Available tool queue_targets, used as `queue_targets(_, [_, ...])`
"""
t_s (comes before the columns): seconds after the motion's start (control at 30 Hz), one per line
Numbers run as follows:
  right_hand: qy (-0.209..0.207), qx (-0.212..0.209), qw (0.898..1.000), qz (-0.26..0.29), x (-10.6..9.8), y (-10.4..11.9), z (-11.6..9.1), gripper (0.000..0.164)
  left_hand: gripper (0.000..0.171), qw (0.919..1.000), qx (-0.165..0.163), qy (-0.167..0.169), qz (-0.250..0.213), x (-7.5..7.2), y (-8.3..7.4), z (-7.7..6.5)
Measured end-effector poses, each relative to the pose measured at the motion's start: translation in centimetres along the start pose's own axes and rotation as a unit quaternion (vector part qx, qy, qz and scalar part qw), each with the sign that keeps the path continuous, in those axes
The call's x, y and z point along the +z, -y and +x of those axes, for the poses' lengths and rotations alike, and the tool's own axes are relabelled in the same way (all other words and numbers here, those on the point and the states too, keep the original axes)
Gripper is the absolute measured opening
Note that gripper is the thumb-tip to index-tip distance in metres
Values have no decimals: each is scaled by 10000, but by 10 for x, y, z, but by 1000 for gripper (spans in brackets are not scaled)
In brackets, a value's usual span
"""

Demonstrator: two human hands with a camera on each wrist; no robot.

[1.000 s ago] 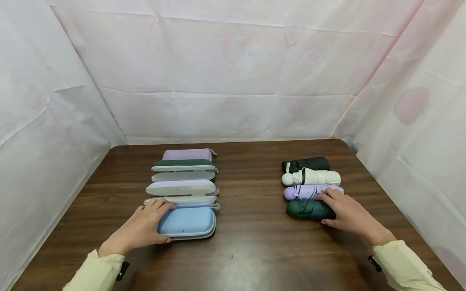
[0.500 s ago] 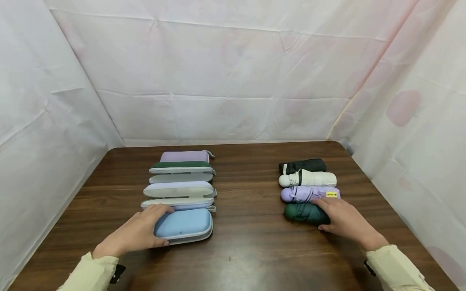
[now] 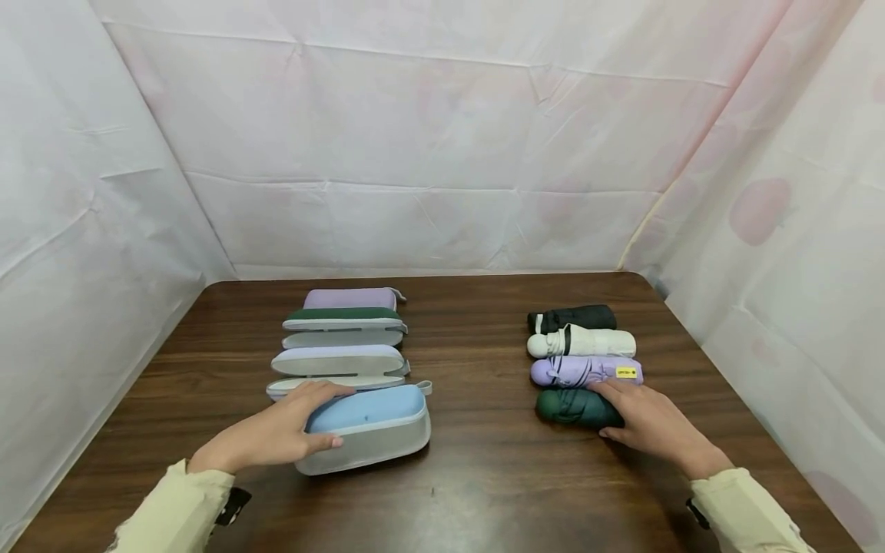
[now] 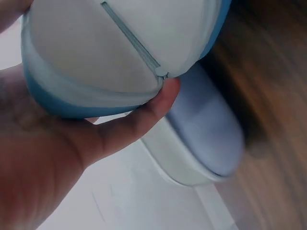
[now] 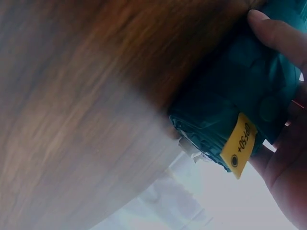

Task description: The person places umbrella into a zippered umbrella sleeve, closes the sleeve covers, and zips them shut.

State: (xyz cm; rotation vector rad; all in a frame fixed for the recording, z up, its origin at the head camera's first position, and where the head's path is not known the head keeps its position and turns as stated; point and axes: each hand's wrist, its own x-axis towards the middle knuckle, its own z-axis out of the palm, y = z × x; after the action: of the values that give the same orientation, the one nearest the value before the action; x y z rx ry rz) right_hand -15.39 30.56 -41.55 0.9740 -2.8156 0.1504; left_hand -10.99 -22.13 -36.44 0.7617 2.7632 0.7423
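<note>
"Blue clamshell case (image 3: 376, 432) has tipped since the earlier frame, its pale grey side now facing the person."
"Where's it held?"
"At its left end, near end of the case row: left hand (image 3: 276, 430) grips it, thumb in front, fingers (image 3: 335, 391) behind."
"Right hand (image 3: 655, 424)?"
"Curled round the dark green folded umbrella (image 3: 577, 408), beside the lilac umbrella (image 3: 588, 371)."
</note>
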Motion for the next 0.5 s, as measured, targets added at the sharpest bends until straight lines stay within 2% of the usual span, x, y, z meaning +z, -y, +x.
queue_targets(0.13, [-46,4,10000,4,1,1,-1,67,61,9998,117,120,109,-5,-15,12])
queue_targets(0.37, [6,17,10000,9,0,0,-2,67,54,9965,794,236,46,-14,-40,48])
queue_targets(0.5, [-16,-11,10000,-1,0,0,-1,67,55,9953,811,511,-152,-18,-51,72])
